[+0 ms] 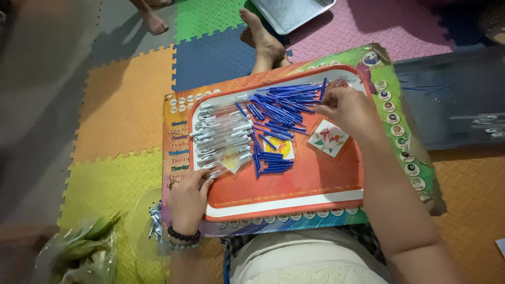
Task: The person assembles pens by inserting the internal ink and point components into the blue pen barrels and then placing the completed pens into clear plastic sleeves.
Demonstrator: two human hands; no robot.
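Foam puzzle-mat floor [121, 105], coloured squares, ridged texture. Left hand [187, 197], beaded wristband, fingers pinched on one clear pen barrel [209, 173] at the pile's near edge. Right hand [350, 108] fingertips narrowed among blue refills [279, 113], thin plastic sticks lying mostly crosswise. Both piles rest on an orange lap board [294, 184].
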